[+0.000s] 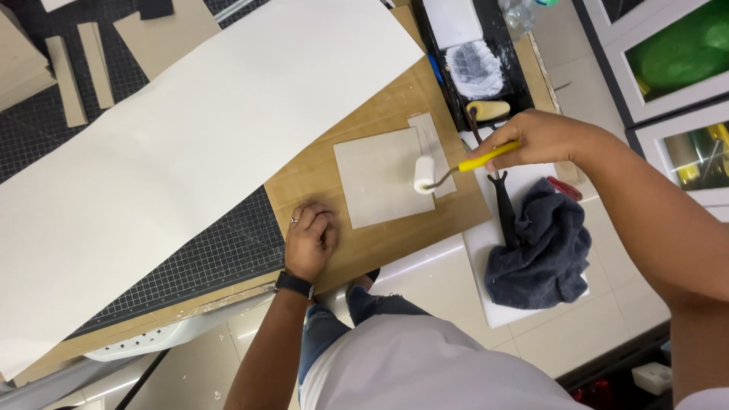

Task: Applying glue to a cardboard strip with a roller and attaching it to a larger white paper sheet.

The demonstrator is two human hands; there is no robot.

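From the head view, near the centre of the frame, we see our right hand [531, 139] with its grip closed around the yellow handle of a small paint roller [424, 175]. The handle's long axis runs left and slightly down from the hand. The roller's white head rests on the right edge of a grey board [376, 176]. Our left hand [310, 239] lies loosely curled, holding nothing, on the brown cardboard [395, 235] just lower left of the board.

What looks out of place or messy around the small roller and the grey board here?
Nothing is spilled or broken. The big white paper sheet lies askew, overhanging the brown cardboard and the black cutting mat. A dark grey cloth sits crumpled on a white board. The right hand holds the yellow-handled white roller on the grey board square; the left hand presses the cardboard.
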